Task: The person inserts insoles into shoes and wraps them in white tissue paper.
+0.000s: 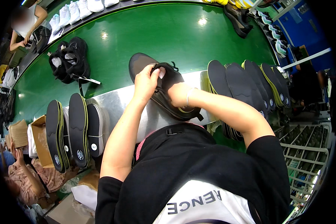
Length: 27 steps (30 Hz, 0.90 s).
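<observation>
**Both hands on a black shoe at the belt's edge**

The left hand (146,83) grips the black shoe (168,93) from above, fingers curled over its collar and closed on it. The right hand (177,95) is pushed down inside the shoe's opening, hidden past the wrist, so its fingers cannot be seen; a thin bracelet (188,96) sits on that wrist. The shoe lies tilted on the metal ledge (115,102) that runs along the near side of the green belt (168,33), its toe pointing up onto the belt and its heel toward the person.

Just right of the shoe, a row of dark insoles (246,87) stands on edge, some with yellow-green rims, leaning one against the next. Left of the arms another row of insoles (72,130) stands the same way, with a cardboard box (41,143) beside it.

Farther out on the belt, to the upper left, a pair of black shoes (69,59) lies together with a tag hanging off. A lone dark shoe (238,16) rests at the belt's far right. White shoes (80,9) line the far rim. A second person (26,26) works at the upper left corner, and a wire rack (306,149) shows at the lower right
</observation>
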{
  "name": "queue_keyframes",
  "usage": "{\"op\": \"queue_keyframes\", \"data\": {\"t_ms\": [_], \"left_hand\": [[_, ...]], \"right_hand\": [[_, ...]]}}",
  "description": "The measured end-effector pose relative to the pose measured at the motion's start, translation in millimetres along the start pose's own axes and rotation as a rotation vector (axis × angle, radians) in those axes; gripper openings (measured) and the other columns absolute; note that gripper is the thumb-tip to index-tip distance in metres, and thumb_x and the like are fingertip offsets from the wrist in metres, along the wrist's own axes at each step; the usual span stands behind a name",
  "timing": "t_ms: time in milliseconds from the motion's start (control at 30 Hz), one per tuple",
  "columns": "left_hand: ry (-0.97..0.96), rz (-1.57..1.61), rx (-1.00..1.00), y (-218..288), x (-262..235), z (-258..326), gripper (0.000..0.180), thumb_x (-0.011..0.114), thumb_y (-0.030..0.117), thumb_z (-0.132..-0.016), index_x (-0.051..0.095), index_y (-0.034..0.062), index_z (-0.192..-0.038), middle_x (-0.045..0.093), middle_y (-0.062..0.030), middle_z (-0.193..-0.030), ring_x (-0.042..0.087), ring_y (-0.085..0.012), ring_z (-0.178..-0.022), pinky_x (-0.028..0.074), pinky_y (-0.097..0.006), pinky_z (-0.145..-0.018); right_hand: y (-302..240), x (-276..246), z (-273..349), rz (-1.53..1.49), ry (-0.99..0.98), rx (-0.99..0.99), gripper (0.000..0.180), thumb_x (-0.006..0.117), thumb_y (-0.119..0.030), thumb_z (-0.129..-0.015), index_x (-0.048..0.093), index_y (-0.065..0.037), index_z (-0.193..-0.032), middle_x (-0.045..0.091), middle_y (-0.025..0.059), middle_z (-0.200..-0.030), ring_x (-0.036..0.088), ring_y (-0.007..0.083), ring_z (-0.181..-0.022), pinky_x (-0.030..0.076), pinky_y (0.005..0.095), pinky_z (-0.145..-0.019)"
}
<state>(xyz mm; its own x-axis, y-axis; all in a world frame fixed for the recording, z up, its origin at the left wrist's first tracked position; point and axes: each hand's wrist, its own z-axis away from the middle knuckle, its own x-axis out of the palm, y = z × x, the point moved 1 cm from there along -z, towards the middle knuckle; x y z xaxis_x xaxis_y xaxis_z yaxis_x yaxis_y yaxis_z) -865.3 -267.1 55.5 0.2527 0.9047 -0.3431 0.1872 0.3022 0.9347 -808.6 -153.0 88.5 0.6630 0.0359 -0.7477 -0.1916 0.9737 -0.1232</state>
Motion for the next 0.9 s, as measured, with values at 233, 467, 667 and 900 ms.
{"op": "queue_keyframes", "data": {"t_ms": [233,467,667,900], "left_hand": [[0.030,-0.029,0.050,-0.3,5.1,2.3,0.020,0.052,0.016,-0.080,0.057,0.0036,-0.096,0.061,-0.0149,-0.081,0.060,-0.0266,-0.075,0.045,-0.031,-0.068],[0.045,0.005,0.060,-2.3,7.0,2.6,0.020,0.053,0.015,-0.080,0.057,0.0035,-0.096,0.061,-0.0134,-0.079,0.059,-0.0226,-0.071,0.045,-0.029,-0.066],[0.032,-0.003,0.036,1.7,1.4,10.8,0.020,0.053,0.015,-0.081,0.056,0.0034,-0.097,0.062,-0.0128,-0.079,0.059,-0.0198,-0.070,0.044,-0.028,-0.066],[0.046,-0.022,0.116,3.4,4.3,10.1,0.021,0.050,0.013,-0.081,0.056,0.0024,-0.098,0.061,-0.0148,-0.085,0.060,-0.0230,-0.079,0.044,-0.029,-0.071]], "right_hand": [[-1.1,17.1,10.0,0.076,0.206,-0.015,0.018,0.051,-0.013,-0.069,0.064,-0.002,-0.075,0.062,0.0158,-0.077,0.061,0.0257,-0.077,0.048,0.0342,-0.067],[9.9,33.2,-1.9,0.086,0.199,-0.074,0.022,0.051,-0.018,-0.071,0.064,-0.002,-0.077,0.061,0.0164,-0.083,0.060,0.0283,-0.078,0.047,0.0358,-0.070],[12.9,-3.7,-5.8,0.005,-0.393,-0.145,0.035,0.057,-0.022,-0.066,0.062,-0.001,-0.094,0.061,0.0149,-0.094,0.057,0.0264,-0.091,0.045,0.0336,-0.076],[-6.1,36.7,-12.5,0.300,-0.032,0.066,0.026,0.048,-0.017,-0.077,0.063,-0.009,-0.096,0.062,0.0051,-0.096,0.058,0.0197,-0.092,0.045,0.0316,-0.076]]}}
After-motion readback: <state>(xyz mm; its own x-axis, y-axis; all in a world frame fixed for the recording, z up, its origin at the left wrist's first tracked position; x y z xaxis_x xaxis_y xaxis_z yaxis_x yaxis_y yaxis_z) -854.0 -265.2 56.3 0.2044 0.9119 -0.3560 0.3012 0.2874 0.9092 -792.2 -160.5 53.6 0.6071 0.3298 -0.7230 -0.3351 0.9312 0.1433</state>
